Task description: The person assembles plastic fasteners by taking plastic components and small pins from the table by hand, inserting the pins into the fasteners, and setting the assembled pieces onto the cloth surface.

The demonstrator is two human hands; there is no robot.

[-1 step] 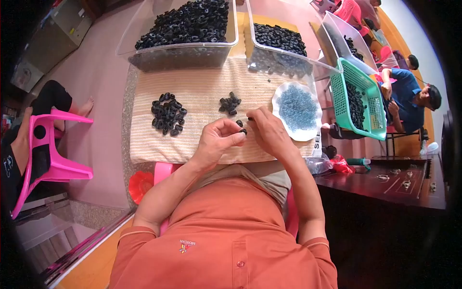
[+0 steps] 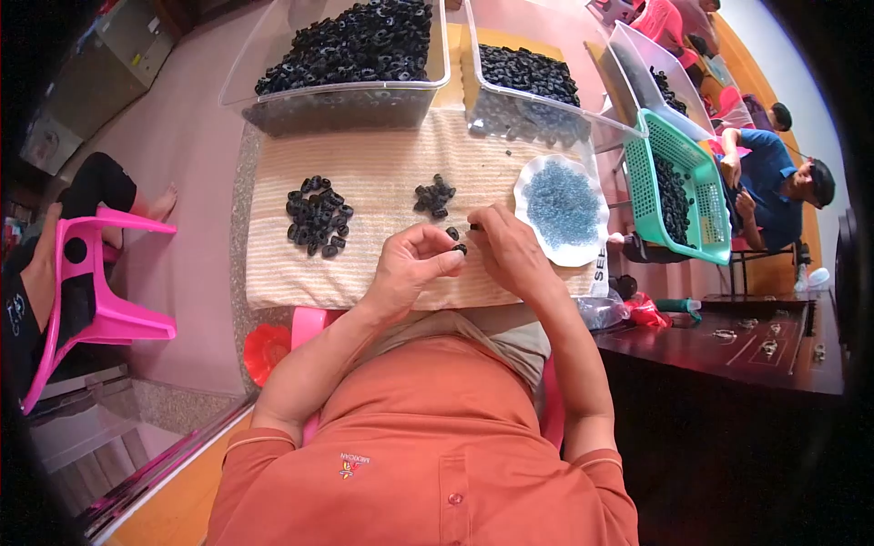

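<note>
Over the near part of the towel-covered table (image 2: 364, 273), my left hand (image 2: 405, 270) pinches a small black ring-like plastic part (image 2: 460, 248) between thumb and finger. Another black part (image 2: 452, 234) shows just beyond its fingertips. My right hand (image 2: 512, 250) is close beside it, fingers bent down and closed on a small dark piece (image 2: 474, 226), mostly hidden. Farther off lies a small pile of black parts (image 2: 435, 196), with a larger pile (image 2: 317, 217) to the left. By my right hand stands a white scalloped plate (image 2: 521, 196) of tiny clear bluish pieces.
Two clear plastic bins (image 2: 364, 86) (image 2: 546, 105) of black parts stand at the table's far edge. To the right are a green basket (image 2: 651, 173) and a seated person in blue (image 2: 774, 173). A pink stool (image 2: 100, 300) is at the left, a dark cabinet (image 2: 719, 355) at the right.
</note>
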